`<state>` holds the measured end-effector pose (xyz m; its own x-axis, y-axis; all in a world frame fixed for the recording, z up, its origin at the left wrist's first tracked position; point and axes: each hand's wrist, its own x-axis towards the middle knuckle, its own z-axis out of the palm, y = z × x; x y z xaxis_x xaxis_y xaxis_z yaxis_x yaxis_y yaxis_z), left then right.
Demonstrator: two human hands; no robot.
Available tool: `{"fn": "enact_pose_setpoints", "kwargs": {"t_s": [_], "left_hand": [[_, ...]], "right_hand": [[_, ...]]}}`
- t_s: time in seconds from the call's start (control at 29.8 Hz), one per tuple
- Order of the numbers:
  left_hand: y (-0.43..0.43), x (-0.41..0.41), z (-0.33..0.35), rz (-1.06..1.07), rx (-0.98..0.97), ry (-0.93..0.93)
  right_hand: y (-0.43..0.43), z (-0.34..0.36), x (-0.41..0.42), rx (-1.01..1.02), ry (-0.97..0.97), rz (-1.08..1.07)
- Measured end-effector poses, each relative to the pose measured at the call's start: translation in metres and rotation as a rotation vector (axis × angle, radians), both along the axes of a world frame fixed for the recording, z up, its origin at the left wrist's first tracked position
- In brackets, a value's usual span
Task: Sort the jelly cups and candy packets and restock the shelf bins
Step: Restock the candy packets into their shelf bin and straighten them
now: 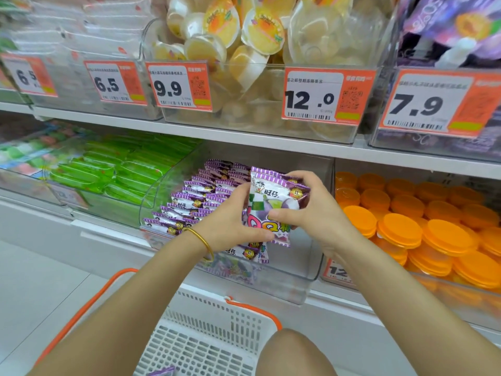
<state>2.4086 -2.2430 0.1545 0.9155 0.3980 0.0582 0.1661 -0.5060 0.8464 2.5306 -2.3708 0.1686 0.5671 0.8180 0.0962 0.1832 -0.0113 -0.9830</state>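
A small stack of purple and white candy packets (273, 196) is held upright between my left hand (233, 221) and my right hand (311, 210), just above the clear shelf bin (298, 278) on the lower shelf. The bin's left part holds rows of the same purple packets (195, 196); its right part is bare. Yellow jelly cups (244, 36) fill a clear bin on the upper shelf. Orange-lidded jelly cups (423, 218) fill the bin to the right.
A white basket (206, 346) with orange handles sits below my arms, one purple packet (162, 371) in its bottom. Green packets (122, 169) fill the bin to the left. Price tags (325, 96) hang along the upper shelf. My knee (292, 354) is at the bottom.
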Motion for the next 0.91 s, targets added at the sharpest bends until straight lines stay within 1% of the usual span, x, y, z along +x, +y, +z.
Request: {"fn": "enact_pose_setpoints", "kwargs": {"t_s": [0.07, 0.2, 0.24, 0.3, 0.37, 0.44, 0.54, 0.6, 0.67, 0.74, 0.84, 0.91], "left_hand": [[-0.002, 0.003, -0.005, 0.001, -0.068, -0.011], [-0.003, 0.005, -0.010, 0.038, 0.034, -0.038], [-0.003, 0.006, -0.011, 0.037, 0.044, -0.052], [-0.003, 0.010, -0.013, 0.036, 0.058, -0.068], [-0.004, 0.016, -0.013, 0.045, 0.091, -0.065], [0.000, 0.023, -0.015, 0.084, 0.232, -0.027], [0.010, 0.033, -0.022, 0.180, 0.556, 0.197], [0.013, 0.037, -0.030, 0.148, 0.708, 0.365], [0.014, 0.040, -0.036, 0.110, 0.751, 0.456], [0.014, 0.041, -0.040, 0.101, 0.761, 0.489], [0.016, 0.040, -0.042, 0.106, 0.748, 0.479], [0.017, 0.040, -0.042, 0.107, 0.735, 0.474]], "right_hand": [[-0.002, 0.001, 0.002, -0.019, -0.033, 0.010], [-0.006, 0.011, 0.013, -0.135, -0.260, 0.078], [-0.006, 0.014, 0.016, -0.182, -0.359, 0.088], [-0.004, 0.022, 0.020, -0.324, -0.637, 0.115], [0.001, 0.026, 0.023, -0.430, -0.868, 0.079], [0.004, 0.030, 0.029, -0.485, -1.016, -0.056], [0.013, 0.027, 0.042, -0.614, -1.251, -0.206], [0.024, 0.022, 0.051, -0.710, -1.283, -0.225], [0.040, 0.018, 0.059, -0.825, -1.254, -0.196], [0.056, 0.017, 0.066, -0.921, -1.203, -0.144], [0.070, 0.016, 0.076, -1.038, -1.073, -0.035], [0.078, 0.009, 0.087, -1.080, -1.092, -0.024]]}}
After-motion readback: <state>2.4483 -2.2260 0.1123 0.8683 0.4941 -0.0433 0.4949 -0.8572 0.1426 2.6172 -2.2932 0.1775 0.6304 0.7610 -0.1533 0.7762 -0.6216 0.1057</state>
